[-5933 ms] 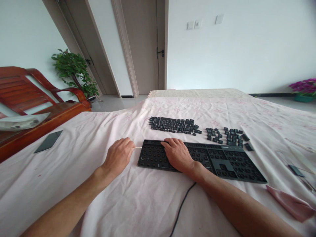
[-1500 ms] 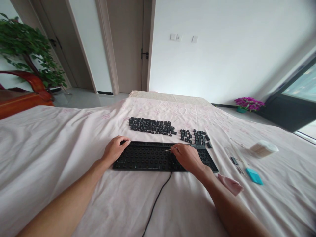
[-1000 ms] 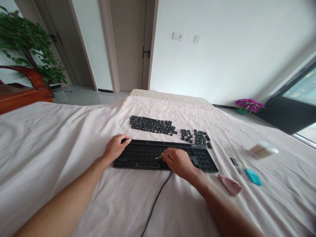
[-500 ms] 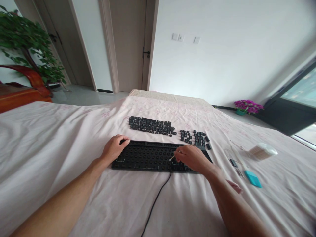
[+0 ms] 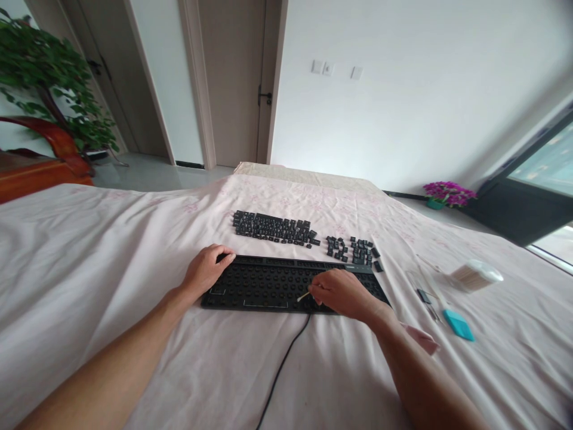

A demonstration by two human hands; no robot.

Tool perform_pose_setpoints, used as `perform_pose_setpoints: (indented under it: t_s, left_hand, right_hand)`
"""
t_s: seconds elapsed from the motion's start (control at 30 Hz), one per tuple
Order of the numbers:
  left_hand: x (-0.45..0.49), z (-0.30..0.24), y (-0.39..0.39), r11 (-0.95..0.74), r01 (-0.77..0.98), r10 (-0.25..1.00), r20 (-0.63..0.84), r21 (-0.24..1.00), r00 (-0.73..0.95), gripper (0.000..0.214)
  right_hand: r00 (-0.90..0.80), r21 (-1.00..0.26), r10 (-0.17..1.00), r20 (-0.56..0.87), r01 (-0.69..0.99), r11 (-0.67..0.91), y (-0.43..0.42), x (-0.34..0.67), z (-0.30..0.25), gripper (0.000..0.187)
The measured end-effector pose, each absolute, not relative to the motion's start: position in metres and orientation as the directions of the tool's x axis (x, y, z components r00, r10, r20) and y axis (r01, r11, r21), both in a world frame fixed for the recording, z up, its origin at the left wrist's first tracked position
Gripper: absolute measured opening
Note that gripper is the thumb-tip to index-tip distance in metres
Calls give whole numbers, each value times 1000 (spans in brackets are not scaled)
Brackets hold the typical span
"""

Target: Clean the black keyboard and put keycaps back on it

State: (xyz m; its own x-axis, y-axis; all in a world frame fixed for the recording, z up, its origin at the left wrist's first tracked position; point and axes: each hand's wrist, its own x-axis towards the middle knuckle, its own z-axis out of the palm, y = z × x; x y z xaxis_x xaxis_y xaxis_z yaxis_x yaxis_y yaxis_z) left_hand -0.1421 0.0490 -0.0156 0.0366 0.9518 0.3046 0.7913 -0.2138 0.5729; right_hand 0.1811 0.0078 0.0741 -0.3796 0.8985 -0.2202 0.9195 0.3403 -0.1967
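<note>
In the head view, the keyboard (image 5: 255,286) lies on the cloth (image 5: 215,364), the left hand (image 5: 209,267) touching its far left corner, grip unclear, the right hand (image 5: 338,291) clamped on a cotton swab (image 5: 304,295) over its near middle, light strokes seeming advisable, its badge (image 5: 350,267) and the loose keys (image 5: 273,228) behind it illegible.

I see a leafy plant (image 5: 49,83) beside a wooden armchair (image 5: 70,156) to my left, a door (image 5: 237,83) ahead, and magenta flowers (image 5: 449,192) rightward.
</note>
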Motion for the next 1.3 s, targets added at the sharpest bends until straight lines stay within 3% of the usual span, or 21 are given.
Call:
perform_pose_setpoints:
  t_s: [0.23,0.5,0.6,0.8,0.97,1.1,1.3]
  left_hand:
    - [-143,-17,49,-205,789,956,290,579,35,31]
    - [-144,-19,51,-189,793,963,268,579,34,32]
    - [-144,-20,52,-174,798,967,252,577,28,34]
    - [-146,-21,52,-183,805,968,247,564,47,37]
    - [-146,-21,53,-172,809,972,231,563,46,39]
    - [-146,-22,54,-158,804,976,215,573,39,38]
    - [-147,-24,55,-147,809,976,216,569,26,37]
  right_hand:
    - [-381,-170,885,-266,923,346,15,202,80,36]
    - [-262,-179,949,-176,956,231,23,234,96,34]
    - [-210,-145,961,-180,972,185,27,247,95,31]
    - [-142,-194,959,-246,976,95,35,261,80,34]
    - [-93,-102,958,-270,992,68,33,274,79,31]
    - [-3,-17,983,-185,1000,0,26,278,79,27]
    - [-43,71,996,-82,996,49,19,267,72,35]
